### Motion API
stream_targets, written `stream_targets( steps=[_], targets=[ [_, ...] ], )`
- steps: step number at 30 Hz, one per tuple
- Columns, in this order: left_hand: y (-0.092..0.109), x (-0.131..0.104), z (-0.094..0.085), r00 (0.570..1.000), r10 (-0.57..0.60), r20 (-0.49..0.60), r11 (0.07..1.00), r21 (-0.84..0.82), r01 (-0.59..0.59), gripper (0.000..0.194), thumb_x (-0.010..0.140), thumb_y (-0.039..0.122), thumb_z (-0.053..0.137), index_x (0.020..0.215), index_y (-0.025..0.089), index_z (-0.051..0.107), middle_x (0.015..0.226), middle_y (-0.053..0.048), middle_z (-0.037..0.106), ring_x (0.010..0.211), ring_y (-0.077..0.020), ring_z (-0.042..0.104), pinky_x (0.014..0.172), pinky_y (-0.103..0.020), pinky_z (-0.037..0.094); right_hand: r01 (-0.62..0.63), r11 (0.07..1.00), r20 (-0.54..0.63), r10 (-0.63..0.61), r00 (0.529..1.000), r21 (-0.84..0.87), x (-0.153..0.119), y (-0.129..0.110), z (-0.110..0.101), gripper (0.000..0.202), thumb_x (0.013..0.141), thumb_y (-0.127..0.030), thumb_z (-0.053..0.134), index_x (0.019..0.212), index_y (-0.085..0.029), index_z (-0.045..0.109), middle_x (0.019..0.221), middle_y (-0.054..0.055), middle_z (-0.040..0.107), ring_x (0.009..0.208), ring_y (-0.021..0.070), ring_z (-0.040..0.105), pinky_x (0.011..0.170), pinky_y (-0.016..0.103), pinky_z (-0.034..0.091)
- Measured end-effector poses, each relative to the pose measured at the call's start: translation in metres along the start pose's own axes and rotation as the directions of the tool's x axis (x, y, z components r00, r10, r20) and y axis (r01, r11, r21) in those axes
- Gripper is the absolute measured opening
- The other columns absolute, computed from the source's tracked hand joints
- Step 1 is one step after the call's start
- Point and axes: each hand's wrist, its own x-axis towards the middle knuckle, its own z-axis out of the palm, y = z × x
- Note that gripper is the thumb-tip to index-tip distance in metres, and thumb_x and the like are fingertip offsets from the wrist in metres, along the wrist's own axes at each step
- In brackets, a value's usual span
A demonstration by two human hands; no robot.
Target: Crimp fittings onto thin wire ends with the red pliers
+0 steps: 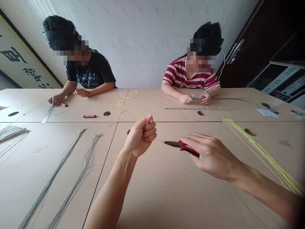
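My left hand (142, 136) is raised over the table in a closed fist, wrapped round a thin cord (159, 140). From its little-finger side the cord runs right to the jaw tips of the pliers (173, 144), and a loose end hangs below. My right hand (214, 156) grips the pliers by their red and black handles, jaws pointing left. Whether the jaws are fully closed on the cord is too small to tell. A few faint loose cords lie on the table beneath my right forearm.
Grey-green cord bundles (64, 165) lie at left, a yellow bundle (257, 148) at right. Across the table (133, 190) sit two co-workers, one in a black shirt (91, 71), one in a striped shirt (175, 74). A red-black lighter (89, 116) and yellow cords (120, 103) lie between.
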Motion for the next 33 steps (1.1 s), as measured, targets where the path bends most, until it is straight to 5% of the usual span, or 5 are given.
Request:
stream_targets(
  steps=[28,33],
  targets=[
    [0.006,-0.002,-0.011,0.998,0.001,-0.065,1.000,0.027,0.000,0.028,0.088,0.015,0.057,0.062,0.015,0.049,0.054,0.011,0.015,0.038,-0.0018,0.014,0.034,-0.013,0.017,0.012,1.000,0.032,-0.012,0.999,0.010,-0.004,0.002,0.002,0.024,0.080,-0.003,0.044,0.085,-0.020,0.060,0.074,0.003,0.066,0.065,0.0168,0.058,0.056,0.027,0.042],
    [0.034,-0.006,-0.042,0.915,0.300,-0.271,0.944,-0.051,-0.325,0.031,0.092,0.005,0.045,0.062,0.015,0.045,0.052,0.011,0.013,0.034,-0.0015,0.015,0.031,-0.014,0.013,-0.129,0.991,-0.016,0.129,0.992,-0.024,-0.025,0.024,0.003,0.020,0.084,-0.009,0.045,0.088,-0.022,0.059,0.074,0.002,0.066,0.064,0.0183,0.061,0.054,0.028,0.043]
  ],
)
